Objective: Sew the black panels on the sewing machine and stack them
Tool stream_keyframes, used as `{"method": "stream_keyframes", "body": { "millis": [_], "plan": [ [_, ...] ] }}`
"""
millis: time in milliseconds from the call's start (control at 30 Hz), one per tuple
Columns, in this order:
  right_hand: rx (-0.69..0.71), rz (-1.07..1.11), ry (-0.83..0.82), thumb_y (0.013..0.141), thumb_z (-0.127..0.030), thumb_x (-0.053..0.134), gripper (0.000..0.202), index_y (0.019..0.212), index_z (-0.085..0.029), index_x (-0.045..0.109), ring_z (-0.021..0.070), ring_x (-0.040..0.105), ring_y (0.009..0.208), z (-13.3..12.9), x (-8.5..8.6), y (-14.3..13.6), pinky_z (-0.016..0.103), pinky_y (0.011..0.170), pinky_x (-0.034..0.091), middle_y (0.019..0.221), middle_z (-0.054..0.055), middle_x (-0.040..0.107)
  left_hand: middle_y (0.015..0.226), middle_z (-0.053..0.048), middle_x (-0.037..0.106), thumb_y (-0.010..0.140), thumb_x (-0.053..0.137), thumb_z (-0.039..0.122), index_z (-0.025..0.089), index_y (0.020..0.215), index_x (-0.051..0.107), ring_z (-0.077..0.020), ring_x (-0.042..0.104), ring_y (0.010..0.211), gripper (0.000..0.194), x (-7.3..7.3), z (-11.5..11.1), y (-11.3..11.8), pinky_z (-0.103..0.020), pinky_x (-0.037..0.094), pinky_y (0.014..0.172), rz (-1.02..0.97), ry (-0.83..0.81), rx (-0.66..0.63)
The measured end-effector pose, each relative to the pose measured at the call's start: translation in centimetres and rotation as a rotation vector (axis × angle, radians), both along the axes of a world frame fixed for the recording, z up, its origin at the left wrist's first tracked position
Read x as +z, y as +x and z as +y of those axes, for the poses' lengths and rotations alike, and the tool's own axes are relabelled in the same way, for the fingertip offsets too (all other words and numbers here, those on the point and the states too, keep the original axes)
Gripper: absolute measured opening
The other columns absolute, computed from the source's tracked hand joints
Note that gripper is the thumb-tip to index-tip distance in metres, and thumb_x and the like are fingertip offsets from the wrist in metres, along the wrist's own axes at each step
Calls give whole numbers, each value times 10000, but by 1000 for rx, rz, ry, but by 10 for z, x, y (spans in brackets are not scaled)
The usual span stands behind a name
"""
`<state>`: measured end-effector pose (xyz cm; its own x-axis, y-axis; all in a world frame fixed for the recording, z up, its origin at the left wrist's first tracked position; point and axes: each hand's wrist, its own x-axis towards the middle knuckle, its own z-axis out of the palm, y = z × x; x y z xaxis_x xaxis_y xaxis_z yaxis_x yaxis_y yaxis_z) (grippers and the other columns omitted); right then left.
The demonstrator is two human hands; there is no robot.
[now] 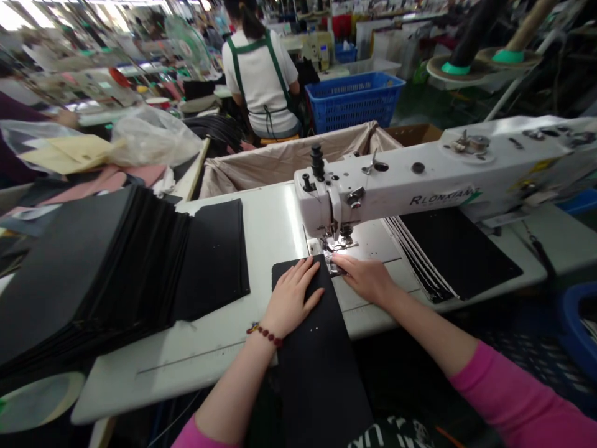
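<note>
A long black panel (321, 373) lies on the sewing machine bed, its far end at the presser foot (334, 244) and its near end hanging toward my lap. My left hand (293, 292), with a beaded bracelet at the wrist, rests flat on the panel with fingers spread. My right hand (366, 277) is beside the panel's right edge, just in front of the presser foot. Its fingers are bent together at a small metal part on the needle plate; what is between them is hidden. The white sewing machine (401, 186) reaches in from the right.
Stacks of black panels (88, 261) stand at the left, with a smaller pile (212, 249) alongside. More panels with pale edges (457, 249) lie under the machine arm. Behind the table are a cloth-lined bin (289, 158), a blue basket (354, 99) and a seated person (263, 74).
</note>
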<state>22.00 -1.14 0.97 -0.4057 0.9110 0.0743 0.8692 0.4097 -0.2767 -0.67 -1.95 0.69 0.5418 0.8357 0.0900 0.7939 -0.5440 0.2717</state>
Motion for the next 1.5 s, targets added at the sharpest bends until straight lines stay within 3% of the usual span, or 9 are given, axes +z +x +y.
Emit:
{"method": "stream_keyframes", "body": {
  "millis": [133, 367, 1500],
  "plan": [
    [-15, 7, -1, 955, -274, 438, 464, 1418, -268, 422, 229, 626, 1100, -4, -3, 4, 345, 832, 528, 1450, 51, 486, 1558, -50, 312, 939, 483, 456, 260, 1465, 346, -248, 275, 1438, 578, 0, 16, 9, -451, 313, 1137, -16, 19, 9],
    [2, 1, -17, 950, -285, 434, 480, 1429, -292, 419, 225, 630, 1088, 0, -4, 2, 325, 807, 528, 1467, 29, 466, 1573, -53, 274, 946, 474, 428, 242, 1478, 320, -235, 212, 1460, 585, -5, 19, 17, -465, 169, 1200, -25, 25, 21],
    [10, -6, 13, 947, -278, 469, 468, 1413, -303, 432, 207, 632, 1073, 2, -10, 2, 322, 805, 526, 1462, -5, 471, 1562, -45, 300, 946, 485, 421, 248, 1456, 359, -230, 210, 1461, 553, -8, 28, 13, -473, 184, 1201, -63, 11, -9]
  ]
}}
